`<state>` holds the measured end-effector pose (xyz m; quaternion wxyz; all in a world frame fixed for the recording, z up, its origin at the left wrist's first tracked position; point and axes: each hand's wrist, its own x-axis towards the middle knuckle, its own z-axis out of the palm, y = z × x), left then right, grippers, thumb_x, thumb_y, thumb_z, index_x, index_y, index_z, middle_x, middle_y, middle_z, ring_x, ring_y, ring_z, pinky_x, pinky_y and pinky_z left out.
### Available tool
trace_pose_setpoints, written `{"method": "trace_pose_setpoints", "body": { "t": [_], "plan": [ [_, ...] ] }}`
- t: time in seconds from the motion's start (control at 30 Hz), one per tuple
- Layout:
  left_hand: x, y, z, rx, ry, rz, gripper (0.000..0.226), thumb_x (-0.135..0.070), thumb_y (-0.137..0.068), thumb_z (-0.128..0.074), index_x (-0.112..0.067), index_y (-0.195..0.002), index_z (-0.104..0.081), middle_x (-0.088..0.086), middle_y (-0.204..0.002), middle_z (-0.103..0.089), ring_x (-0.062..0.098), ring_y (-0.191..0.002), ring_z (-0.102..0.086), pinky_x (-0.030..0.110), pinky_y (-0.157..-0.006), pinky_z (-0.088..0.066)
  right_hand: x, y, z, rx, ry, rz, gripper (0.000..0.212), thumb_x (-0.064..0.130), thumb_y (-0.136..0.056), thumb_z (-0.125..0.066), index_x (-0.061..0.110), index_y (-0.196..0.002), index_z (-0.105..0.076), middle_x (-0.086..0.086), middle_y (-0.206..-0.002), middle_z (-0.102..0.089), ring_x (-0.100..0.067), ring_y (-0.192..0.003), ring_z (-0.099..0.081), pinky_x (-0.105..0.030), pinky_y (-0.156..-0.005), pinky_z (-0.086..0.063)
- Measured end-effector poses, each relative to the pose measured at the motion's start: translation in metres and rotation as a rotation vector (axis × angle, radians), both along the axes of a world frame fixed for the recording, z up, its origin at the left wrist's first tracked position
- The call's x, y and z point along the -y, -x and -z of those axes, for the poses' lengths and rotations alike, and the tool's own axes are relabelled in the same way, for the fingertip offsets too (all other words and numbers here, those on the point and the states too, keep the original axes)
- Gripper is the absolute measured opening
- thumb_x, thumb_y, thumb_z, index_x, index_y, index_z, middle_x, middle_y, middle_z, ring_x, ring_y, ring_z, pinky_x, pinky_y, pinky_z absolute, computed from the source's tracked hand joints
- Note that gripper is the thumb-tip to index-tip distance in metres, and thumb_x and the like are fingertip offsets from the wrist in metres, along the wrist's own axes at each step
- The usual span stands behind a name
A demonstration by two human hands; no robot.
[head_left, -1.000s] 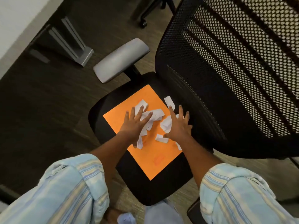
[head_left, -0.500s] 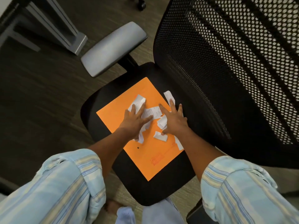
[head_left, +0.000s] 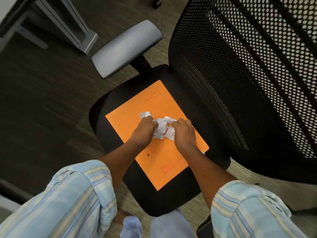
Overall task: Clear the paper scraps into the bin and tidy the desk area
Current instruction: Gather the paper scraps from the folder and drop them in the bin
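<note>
- Paper scraps (head_left: 161,128): white torn bits, bunched into one small heap at the middle of an orange envelope, pressed between both hands. One scrap (head_left: 145,114) pokes out past the left knuckles on the far side; another (head_left: 169,119) sticks up by the right fingertips.
- Left hand (head_left: 144,130): fingers curled inward, closed against the left side of the heap, grasping scraps. Knuckles up, palm down on the envelope.
- Right hand (head_left: 183,133): likewise curled and clenched on the right side of the heap, fingertips touching paper. The two hands sit just beside each other with the scraps between.
- Orange envelope (head_left: 154,160): lies flat and skewed on the seat, one corner toward the backrest side, red printed marks near the near end and faintly at the far end; a small dark dot near the left wrist.
- Chair seat (head_left: 154,200): black, envelope resting wholly on it. Black mesh backrest (head_left: 240,74) rises to the right. Grey armrest pad (head_left: 127,48) beyond the seat, on the left side.
- Sleeves (head_left: 72,200): pale blue with striped check, rolled up above both forearms.
- Floor (head_left: 42,109): dark carpet; grey metal desk leg (head_left: 80,30) at upper left, well apart from the chair.
- Caster wheel (head_left: 157,2) at top edge, blurred.
</note>
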<state>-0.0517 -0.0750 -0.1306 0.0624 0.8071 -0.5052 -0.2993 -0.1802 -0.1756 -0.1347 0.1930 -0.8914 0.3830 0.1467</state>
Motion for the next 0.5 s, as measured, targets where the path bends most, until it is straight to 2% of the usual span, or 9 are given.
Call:
{"method": "trace_pose_setpoints", "body": {
  "t": [0.17,0.3,0.4,0.5],
  "plan": [
    [-0.010,0.002,-0.006,-0.073,0.120,-0.149,0.026,0.005,-0.081,-0.058,0.000,-0.105,-0.066,0.021,-0.104,-0.062,0.036,-0.098,-0.055,0.034,-0.075,-0.043,-0.006,0.001,-0.006,0.110,0.000,0.073,0.040,-0.006,-0.081,-0.062,0.008,-0.118,-0.060,-0.010,-0.113,-0.060,-0.029,-0.106,-0.047,-0.040,-0.081,-0.048],
    [-0.020,0.004,-0.018,-0.101,0.217,-0.292,0.020,0.008,-0.074,-0.062,-0.002,-0.091,-0.069,0.018,-0.095,-0.065,0.033,-0.090,-0.057,0.025,-0.070,-0.035,-0.008,-0.005,-0.017,0.201,0.020,0.161,0.036,-0.009,-0.083,-0.058,0.004,-0.116,-0.063,-0.013,-0.112,-0.062,-0.030,-0.106,-0.050,-0.041,-0.083,-0.049],
    [-0.024,0.004,-0.030,-0.119,0.270,-0.409,0.016,0.006,-0.075,-0.062,-0.003,-0.085,-0.071,0.014,-0.089,-0.067,0.026,-0.082,-0.059,0.024,-0.066,-0.037,-0.008,-0.012,-0.029,0.267,0.044,0.151,0.032,-0.010,-0.082,-0.059,0.002,-0.112,-0.065,-0.014,-0.108,-0.063,-0.030,-0.101,-0.052,-0.041,-0.079,-0.051],
    [-0.028,0.003,-0.042,-0.114,0.300,-0.515,0.018,0.004,-0.077,-0.060,-0.007,-0.085,-0.073,0.010,-0.087,-0.067,0.019,-0.077,-0.056,0.013,-0.063,-0.028,-0.008,-0.020,-0.042,0.348,0.074,0.127,0.030,-0.013,-0.081,-0.055,0.000,-0.106,-0.066,-0.016,-0.100,-0.064,-0.032,-0.094,-0.052,-0.043,-0.075,-0.049]
  ]
}}
